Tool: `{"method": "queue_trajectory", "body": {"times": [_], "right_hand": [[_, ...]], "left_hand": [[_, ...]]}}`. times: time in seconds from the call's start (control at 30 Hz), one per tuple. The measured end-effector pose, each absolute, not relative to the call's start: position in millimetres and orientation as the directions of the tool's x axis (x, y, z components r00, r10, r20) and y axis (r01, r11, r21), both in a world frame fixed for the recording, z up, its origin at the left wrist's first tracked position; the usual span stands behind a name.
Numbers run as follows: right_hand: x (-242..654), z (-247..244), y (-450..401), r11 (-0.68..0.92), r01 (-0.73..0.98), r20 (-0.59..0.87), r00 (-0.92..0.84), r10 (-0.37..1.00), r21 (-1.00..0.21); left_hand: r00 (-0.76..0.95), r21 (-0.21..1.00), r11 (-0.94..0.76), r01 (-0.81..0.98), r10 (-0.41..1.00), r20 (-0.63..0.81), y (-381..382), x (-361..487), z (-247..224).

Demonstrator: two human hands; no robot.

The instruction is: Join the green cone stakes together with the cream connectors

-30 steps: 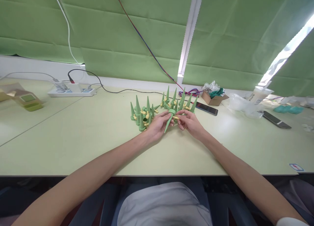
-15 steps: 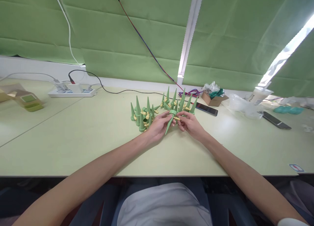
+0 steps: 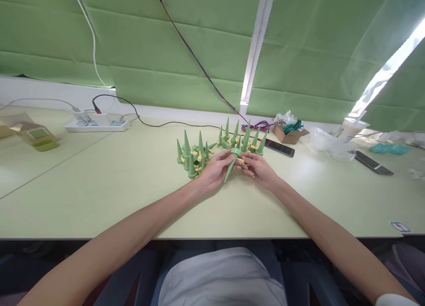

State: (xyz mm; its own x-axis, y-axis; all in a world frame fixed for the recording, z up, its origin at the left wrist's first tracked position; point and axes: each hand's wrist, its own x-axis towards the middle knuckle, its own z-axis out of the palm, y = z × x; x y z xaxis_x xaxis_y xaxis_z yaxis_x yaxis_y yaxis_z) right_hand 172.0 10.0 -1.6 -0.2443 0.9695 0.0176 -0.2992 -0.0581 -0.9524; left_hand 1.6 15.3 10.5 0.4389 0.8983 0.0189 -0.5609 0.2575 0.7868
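Note:
A green plant watering spike [image 3: 229, 170] is gripped by my left hand [image 3: 215, 170], its collar up and its long point tilted down toward me. My right hand [image 3: 260, 169] is closed beside it, fingertips pinching the small yellow valve [image 3: 240, 160] at its side. Fingers cover part of that valve. Left of my hands stands a group of green spikes with yellow valves [image 3: 191, 158], most with their points up. Just behind my hands is another such group [image 3: 244, 138], partly hidden by them.
A phone [image 3: 280, 148] lies right of the spikes, near a small cardboard box [image 3: 289, 135] and coiled wire [image 3: 260, 126]. Farther right are a plastic bag [image 3: 328, 143], a cup [image 3: 350, 129] and a dark device [image 3: 373, 163]. A power strip [image 3: 99, 127] sits at back left.
Both hands and the held spike have shifted very slightly. My right fingers have moved a little around the yellow valve, and the grip of both hands stays.

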Motion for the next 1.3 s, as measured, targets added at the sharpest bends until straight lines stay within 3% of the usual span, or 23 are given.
{"method": "queue_trajectory", "body": {"times": [0.27,0.57,1.0,1.3], "right_hand": [[174.9,0.5,9.7,-0.099,-0.334,-0.002,-0.280,0.960,-0.937],[173.5,0.1,8.2,-0.094,-0.322,0.019,-0.330,0.944,-0.942],[172.9,-1.2,8.4,-0.094,-0.318,0.015,-0.324,0.946,-0.943],[175.4,-5.3,11.7,-0.108,-0.308,-0.019,-0.280,0.960,-0.945]], "left_hand": [[0.486,0.830,0.211,-0.517,0.870,0.081,14.2,0.6,10.2],[0.420,0.902,0.007,-0.432,0.887,0.195,14.6,1.5,4.5],[0.449,0.907,-0.002,-0.422,0.868,0.211,15.6,1.4,3.3],[0.462,0.950,-0.210,-0.229,0.836,0.296,15.2,-0.8,6.9]]}}
